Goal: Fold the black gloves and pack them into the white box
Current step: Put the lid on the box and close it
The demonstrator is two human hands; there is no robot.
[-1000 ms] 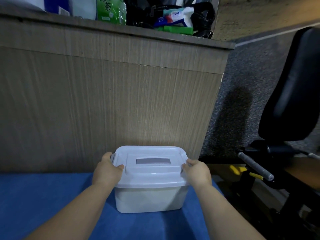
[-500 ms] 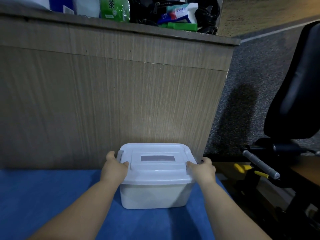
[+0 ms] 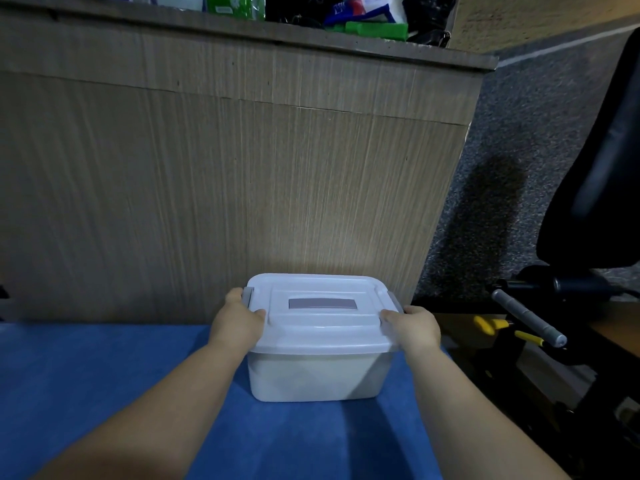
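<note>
White box (image 3: 313, 375) between both hands (image 3: 239, 322) (image 3: 415, 329)

White pack (image 3: 391, 10): I made out only the bottoms of blue digits, cut by the frame edge.
Green packet (image 3: 235, 3): print too blurred for me to read.

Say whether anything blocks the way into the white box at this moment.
Yes: the lid covers the white box fully, so nothing can go in until it comes off. The left hand and right hand hold the lid's two ends beside the grey latches. No gloves are in view.
</note>
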